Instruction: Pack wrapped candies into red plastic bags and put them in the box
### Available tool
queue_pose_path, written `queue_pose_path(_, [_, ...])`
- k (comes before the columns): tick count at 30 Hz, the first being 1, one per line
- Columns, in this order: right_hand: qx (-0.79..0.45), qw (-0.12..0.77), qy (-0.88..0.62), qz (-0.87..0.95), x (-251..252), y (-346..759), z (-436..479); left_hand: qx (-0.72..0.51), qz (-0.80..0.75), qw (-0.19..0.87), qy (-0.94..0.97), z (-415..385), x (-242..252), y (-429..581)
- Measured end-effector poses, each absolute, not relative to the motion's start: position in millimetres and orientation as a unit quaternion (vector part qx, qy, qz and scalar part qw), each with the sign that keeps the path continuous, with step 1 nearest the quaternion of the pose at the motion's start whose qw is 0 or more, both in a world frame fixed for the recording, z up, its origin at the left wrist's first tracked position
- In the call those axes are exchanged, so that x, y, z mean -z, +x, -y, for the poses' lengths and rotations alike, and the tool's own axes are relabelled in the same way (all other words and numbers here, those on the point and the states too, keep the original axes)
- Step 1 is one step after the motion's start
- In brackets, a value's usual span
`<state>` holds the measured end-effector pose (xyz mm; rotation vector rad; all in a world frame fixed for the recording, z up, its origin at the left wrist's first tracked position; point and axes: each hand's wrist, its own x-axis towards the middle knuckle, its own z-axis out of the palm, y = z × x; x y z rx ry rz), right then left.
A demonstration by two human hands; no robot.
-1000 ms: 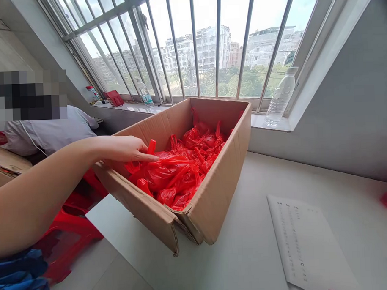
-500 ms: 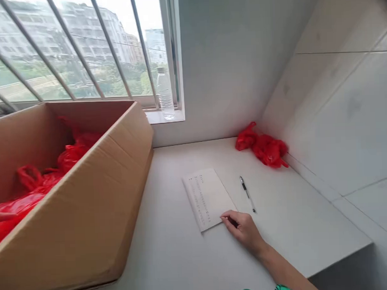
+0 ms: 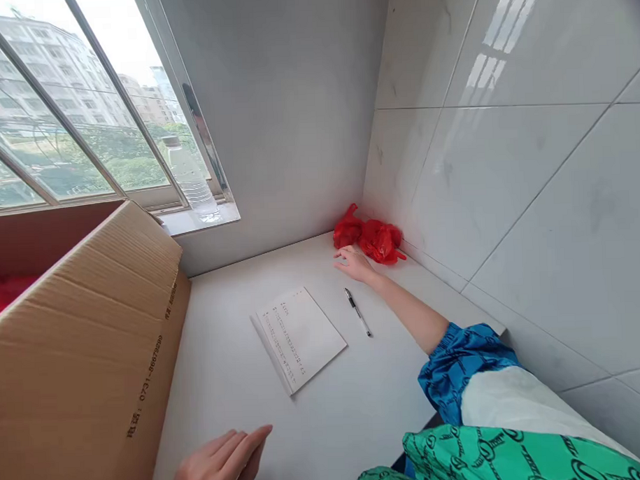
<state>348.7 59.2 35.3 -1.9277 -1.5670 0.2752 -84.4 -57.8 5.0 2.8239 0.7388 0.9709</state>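
Observation:
My right hand (image 3: pixel 355 265) reaches across the white table toward two red plastic bags, a smaller one (image 3: pixel 347 228) on the left and a larger one (image 3: pixel 381 240), bunched in the back corner. Its fingers are apart and hold nothing; whether they touch the bags I cannot tell. At the bottom edge, my left hand (image 3: pixel 223 462) hovers over the tabletop with its fingers stretched out and nothing in them. Between the hands lies a notebook (image 3: pixel 315 335) with rows of handwriting. A capped clear pen (image 3: pixel 358 313) rests beside it, below my right forearm.
A cardboard box (image 3: pixel 77 360) with red plastic (image 3: pixel 7 289) inside stands on the left. On the sill of the barred window is a clear bottle (image 3: pixel 193 181). Tiled wall (image 3: pixel 539 211) bounds the table (image 3: pixel 223 341) on the right.
The view has swung right. My right hand has left the notebook's lower corner and stretched to the red bags. My left hand, earlier at the red plastic in the box, is now over the table.

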Motion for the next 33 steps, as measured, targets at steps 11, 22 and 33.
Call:
queue_pose_path(11, [-0.099, 0.365, -0.765, 0.521, -27.0, 364.0, -127.1, -0.251, -0.280, 0.169, 0.911, 55.3, 22.0, -75.3])
queue_pose_path(22, [-0.176, 0.511, -0.575, 0.614, -8.4, 314.0, -29.1, -0.229, -0.357, 0.283, 0.860, 64.9, 10.1, -74.5])
queue_pose_path(33, [0.019, 0.352, -0.647, 0.675, -0.6, 283.6, 29.7, -0.339, -0.358, 0.119, 0.862, -24.5, -38.9, 36.9])
